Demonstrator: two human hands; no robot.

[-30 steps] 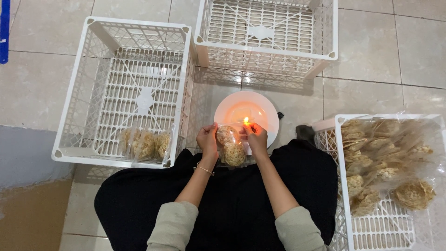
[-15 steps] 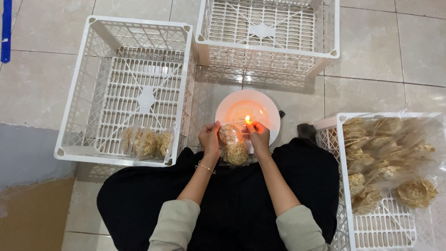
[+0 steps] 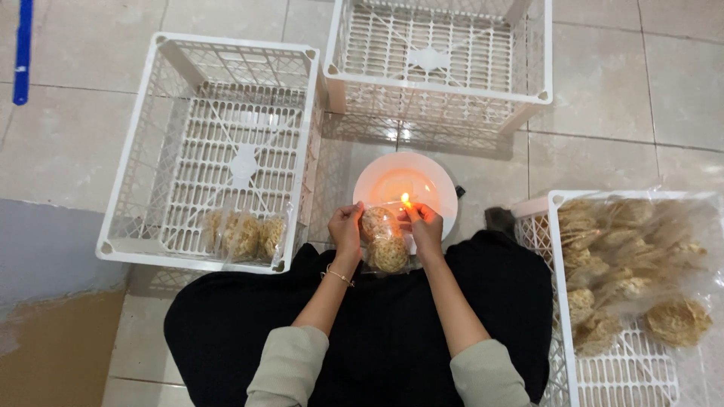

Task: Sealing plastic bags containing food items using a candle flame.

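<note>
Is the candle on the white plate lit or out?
Lit: a small orange flame burns above the white plate, casting an orange glow on it.

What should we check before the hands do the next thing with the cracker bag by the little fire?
1. Both hands on the bag: ok. The left hand and right hand pinch the top of the clear bag of crackers.
2. Flame burning: ok. A small flame glows over the white plate.
3. Bag edge at the flame: cannot tell, too small to see if they touch.
4. Fingers clear of the flame: not ok. The right hand is very near it.
5. Room in the left crate: ok. Only one packed bag lies in it.
6. More crackers ready: ok. The right crate holds a big bag of crackers.
</note>
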